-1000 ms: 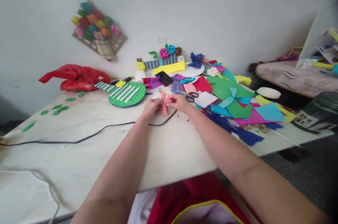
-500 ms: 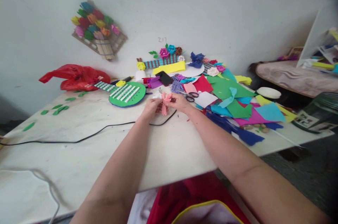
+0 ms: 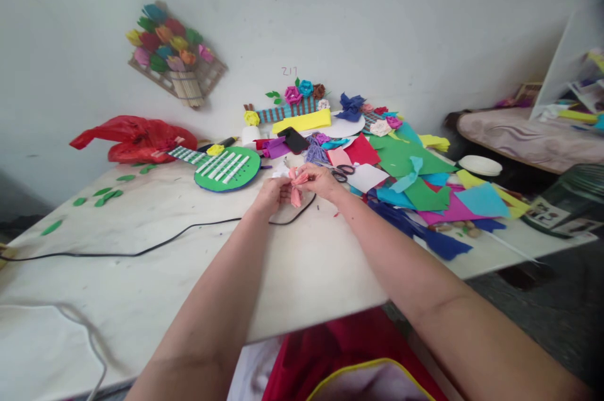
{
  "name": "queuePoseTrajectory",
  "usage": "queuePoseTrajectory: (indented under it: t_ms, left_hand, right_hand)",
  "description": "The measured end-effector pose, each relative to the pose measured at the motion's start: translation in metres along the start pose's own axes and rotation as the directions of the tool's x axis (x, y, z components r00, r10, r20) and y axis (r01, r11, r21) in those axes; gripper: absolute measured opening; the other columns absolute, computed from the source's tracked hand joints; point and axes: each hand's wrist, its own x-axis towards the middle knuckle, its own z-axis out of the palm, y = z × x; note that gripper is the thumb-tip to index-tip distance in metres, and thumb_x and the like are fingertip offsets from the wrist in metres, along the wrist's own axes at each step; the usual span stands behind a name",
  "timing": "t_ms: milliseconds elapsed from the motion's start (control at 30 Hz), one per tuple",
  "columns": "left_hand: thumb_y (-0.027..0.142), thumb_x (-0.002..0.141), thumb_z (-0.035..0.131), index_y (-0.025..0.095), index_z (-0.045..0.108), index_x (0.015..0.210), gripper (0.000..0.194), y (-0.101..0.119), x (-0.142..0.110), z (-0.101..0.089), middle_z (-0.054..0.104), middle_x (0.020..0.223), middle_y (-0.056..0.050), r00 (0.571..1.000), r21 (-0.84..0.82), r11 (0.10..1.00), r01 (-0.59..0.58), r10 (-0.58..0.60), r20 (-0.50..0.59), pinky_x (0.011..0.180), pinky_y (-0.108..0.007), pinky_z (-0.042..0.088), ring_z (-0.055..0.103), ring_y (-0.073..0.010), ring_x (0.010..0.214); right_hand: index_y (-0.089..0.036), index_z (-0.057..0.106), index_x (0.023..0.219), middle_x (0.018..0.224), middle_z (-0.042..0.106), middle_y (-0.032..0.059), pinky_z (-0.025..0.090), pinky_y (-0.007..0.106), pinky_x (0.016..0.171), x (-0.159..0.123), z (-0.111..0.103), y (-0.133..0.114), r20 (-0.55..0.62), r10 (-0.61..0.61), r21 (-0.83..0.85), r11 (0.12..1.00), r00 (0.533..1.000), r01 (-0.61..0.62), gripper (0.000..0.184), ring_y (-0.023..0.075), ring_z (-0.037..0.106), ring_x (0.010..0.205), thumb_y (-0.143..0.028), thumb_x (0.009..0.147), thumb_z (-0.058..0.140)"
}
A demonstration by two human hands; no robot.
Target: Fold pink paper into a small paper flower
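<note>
Between my two hands, just above the table, is a pink paper flower (image 3: 296,194) with crinkled petals. My left hand (image 3: 274,193) pinches it from the left side. From the right, my right hand (image 3: 323,182) grips a petal with thumb and finger. Right beside my right hand lie the dark-handled scissors (image 3: 343,172). A green paper guitar (image 3: 227,168) with white strips rests on the table to the left of my hands. Behind the flower is a small white piece (image 3: 280,169) that I cannot make out clearly.
Several coloured paper sheets (image 3: 406,155) cover the table's right side. A black cable (image 3: 189,226) crosses the white table (image 3: 321,275). Green paper leaves (image 3: 109,196) and a red plastic bag (image 3: 141,136) lie left. A glass jar (image 3: 569,199) stands at the right edge.
The pink flower's petals have shifted, with one now pulled out toward the right by my right hand. Both hands stay in nearly the same place.
</note>
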Motion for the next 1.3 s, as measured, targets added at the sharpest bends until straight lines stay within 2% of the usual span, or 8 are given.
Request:
queuePoseTrajectory:
  t_ms: [200, 400, 600, 833, 967, 1133, 1300]
  left_hand:
    - [0.026, 0.066, 0.051, 0.01, 0.061, 0.07, 0.018, 0.0002, -0.0008, -0.0007, 0.063, 0.053, -0.009, 0.999, -0.003, 1.0, 0.028, -0.028, 0.023, 0.05, -0.03, 0.05, 0.061, -0.0191, 0.048]
    - [0.025, 0.069, 0.051, 0.008, 0.063, 0.074, 0.021, 0.0002, -0.0009, -0.0027, 0.065, 0.058, -0.012, 0.996, 0.001, 1.0, -0.002, 0.002, 0.086, 0.053, -0.031, 0.051, 0.063, -0.0207, 0.053]
    - [0.021, 0.068, 0.05, 0.007, 0.063, 0.075, 0.02, -0.0001, -0.0009, -0.0037, 0.066, 0.06, -0.013, 0.997, -0.016, 1.0, 0.006, -0.005, 0.083, 0.055, -0.031, 0.052, 0.064, -0.0211, 0.056]
    - [0.02, 0.068, 0.05, 0.006, 0.063, 0.076, 0.021, 0.0007, -0.0035, -0.0031, 0.066, 0.062, -0.014, 0.993, -0.008, 1.0, -0.009, 0.01, 0.115, 0.056, -0.031, 0.052, 0.065, -0.0223, 0.059]
    - [0.018, 0.068, 0.05, 0.005, 0.063, 0.076, 0.02, 0.0021, -0.0062, -0.0007, 0.066, 0.061, -0.014, 0.991, 0.027, 0.999, -0.031, 0.028, 0.131, 0.054, -0.03, 0.052, 0.065, -0.0224, 0.059]
    - [0.016, 0.068, 0.048, 0.004, 0.063, 0.077, 0.021, 0.0013, -0.0042, 0.0, 0.065, 0.058, -0.014, 0.996, 0.034, 0.999, -0.002, -0.001, 0.092, 0.047, -0.028, 0.05, 0.064, -0.0214, 0.054]
    - [0.015, 0.068, 0.047, 0.004, 0.061, 0.08, 0.021, 0.0, -0.0014, 0.0, 0.064, 0.056, -0.013, 0.999, -0.014, 1.0, 0.007, -0.007, 0.047, 0.049, -0.028, 0.05, 0.064, -0.0212, 0.054]
  right_hand:
    - [-0.017, 0.063, 0.062, 0.083, 0.056, 0.0034, 0.046, 0.031, 0.078, 0.0016, -0.0004, 0.004, 0.019, -0.071, 0.002, 0.998, 0.997, 0.071, 0.011, 0.016, 0.056, 0.084, -0.027, 0.064, 0.07]
    - [-0.016, 0.062, 0.068, 0.08, 0.056, 0.0024, 0.045, 0.029, 0.073, 0.0012, 0.0005, 0.0029, 0.006, -0.039, -0.055, 0.998, 0.999, 0.039, 0.01, 0.0141, 0.055, 0.075, -0.025, 0.065, 0.067]
    - [-0.015, 0.064, 0.071, 0.078, 0.055, 0.0018, 0.044, 0.026, 0.065, 0.0015, 0.0009, 0.0046, -0.011, 0.002, -0.108, 0.994, 1.0, -0.003, 0.012, 0.0125, 0.053, 0.07, -0.025, 0.064, 0.067]
    - [-0.016, 0.065, 0.067, 0.085, 0.055, 0.0036, 0.045, 0.028, 0.071, 0.0016, 0.0, 0.0087, -0.04, -0.021, -0.101, 0.995, 0.999, 0.017, 0.014, 0.0146, 0.055, 0.079, -0.029, 0.062, 0.07]
    - [-0.016, 0.065, 0.063, 0.092, 0.055, 0.0047, 0.044, 0.029, 0.079, 0.0025, -0.0006, 0.0088, -0.035, -0.036, -0.165, 0.986, 0.999, 0.03, 0.014, 0.0155, 0.055, 0.086, -0.028, 0.062, 0.071]
    - [-0.015, 0.063, 0.061, 0.1, 0.056, 0.006, 0.042, 0.03, 0.084, 0.004, 0.0005, 0.0079, -0.025, -0.038, -0.253, 0.967, 0.999, 0.03, 0.011, 0.0164, 0.055, 0.092, -0.024, 0.063, 0.069]
    - [-0.014, 0.063, 0.064, 0.111, 0.055, 0.0098, 0.04, 0.033, 0.09, 0.0035, 0.0, 0.0059, 0.02, -0.024, -0.288, 0.957, 1.0, 0.029, 0.011, 0.0186, 0.054, 0.101, -0.024, 0.066, 0.067]
